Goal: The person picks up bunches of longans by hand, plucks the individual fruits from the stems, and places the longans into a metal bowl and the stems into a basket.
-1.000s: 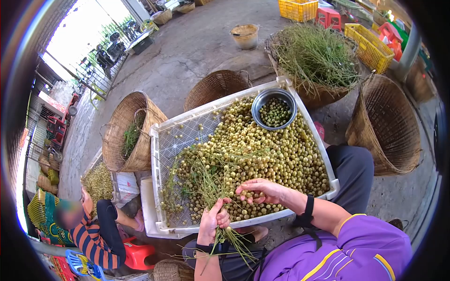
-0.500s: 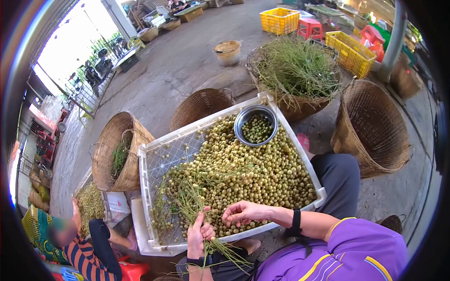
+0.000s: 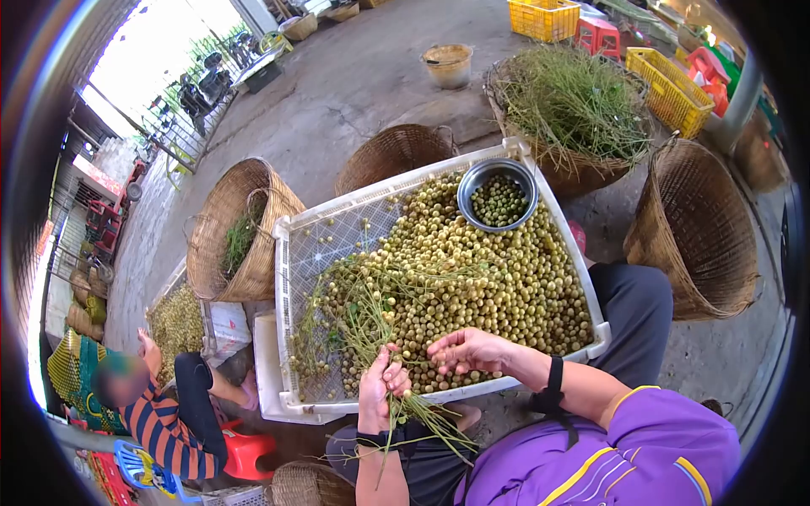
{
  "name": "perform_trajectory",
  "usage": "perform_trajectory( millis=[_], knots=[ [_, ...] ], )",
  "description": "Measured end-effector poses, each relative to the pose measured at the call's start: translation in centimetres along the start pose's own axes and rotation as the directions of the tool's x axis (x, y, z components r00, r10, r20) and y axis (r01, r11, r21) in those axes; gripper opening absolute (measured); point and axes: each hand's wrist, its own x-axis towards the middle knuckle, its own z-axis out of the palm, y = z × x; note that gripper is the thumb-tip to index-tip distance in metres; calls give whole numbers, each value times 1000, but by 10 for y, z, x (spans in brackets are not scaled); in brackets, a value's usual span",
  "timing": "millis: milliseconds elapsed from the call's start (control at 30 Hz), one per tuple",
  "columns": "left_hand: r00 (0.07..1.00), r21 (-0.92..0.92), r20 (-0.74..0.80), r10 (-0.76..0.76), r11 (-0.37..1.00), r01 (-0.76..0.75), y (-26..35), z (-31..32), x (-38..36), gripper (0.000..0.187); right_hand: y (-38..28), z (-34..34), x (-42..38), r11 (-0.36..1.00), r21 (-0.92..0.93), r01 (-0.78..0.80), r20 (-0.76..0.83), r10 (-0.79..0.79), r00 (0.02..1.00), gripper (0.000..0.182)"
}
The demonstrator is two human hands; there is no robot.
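Note:
My left hand is closed around a bunch of thin green stems, whose cut ends hang below the fist. Above that fist the stems fan out over the fruit, a few fruits still on them. My right hand hovers just right of it, palm turned inward, fingers loosely curled and apart; I make out nothing in them. Under both hands lies a heap of small round yellow-brown fruits in a white plastic crate. A metal bowl of smaller, greener fruits sits on the heap at the crate's far corner.
Wicker baskets stand around the crate, one piled with bare green stems. A bucket and yellow crates are farther off. At left, another person sits beside a tray of fruit.
The view has shifted, so the crate and baskets appear farther right and higher. My right hand's fingers have loosened from a near pinch; my left keeps its hold on the stems.

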Motion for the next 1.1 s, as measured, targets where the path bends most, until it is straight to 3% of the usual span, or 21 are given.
perform_trajectory(
  millis=[167,233,300,333,433,500,667,767,833,900,967,1000,1033,1100],
  knots=[
    [1000,-7,17,1,1000,-1,-2,-12,1,17,-18,-11,-14,889,375,262,-154,-219,964,29],
    [999,-64,-37,33,997,-36,-2,-12,1,18,-27,-1,-23,903,319,288,-230,-221,948,27],
    [1000,-87,-17,-4,996,3,-3,-11,6,18,-31,6,-25,980,31,197,-92,-193,977,21],
    [1000,-77,19,-19,997,21,-6,-9,9,18,-29,10,-20,988,-28,152,-40,-153,987,20],
    [1000,-37,18,-19,999,20,-11,12,10,19,-30,25,-6,890,-447,92,-63,-134,989,25],
    [995,220,-93,38,975,-16,-13,22,9,20,-25,30,3,877,-471,91,-64,-137,989,28],
    [995,253,-51,85,965,-70,-16,19,14,18,-24,24,17,854,-510,98,-29,-131,991,35],
    [999,148,-29,18,989,-14,-15,12,16,19,-28,25,13,848,-519,108,11,-120,993,29],
    [997,-42,39,-59,997,61,-14,5,18,19,-30,24,11,912,-405,64,-6,-73,997,24],
    [996,-68,74,-48,996,53,-12,-1,17,20,-32,15,9,965,-255,57,-26,-66,998,19],
    [1000,-75,29,0,997,2,-7,0,14,19,-31,3,8,910,-406,82,-104,-135,985,19],
    [1000,-70,18,-1,998,2,-5,-3,14,21,-31,2,7,827,-553,100,-137,-209,968,20],
    [1000,-68,19,0,998,1,-4,-6,13,21,-28,-3,8,546,-825,144,-103,-397,912,20],
    [997,-70,71,8,998,-3,-2,-10,13,22,-31,-1,0,-18,-999,33,38,-605,796,26]
  ],
)
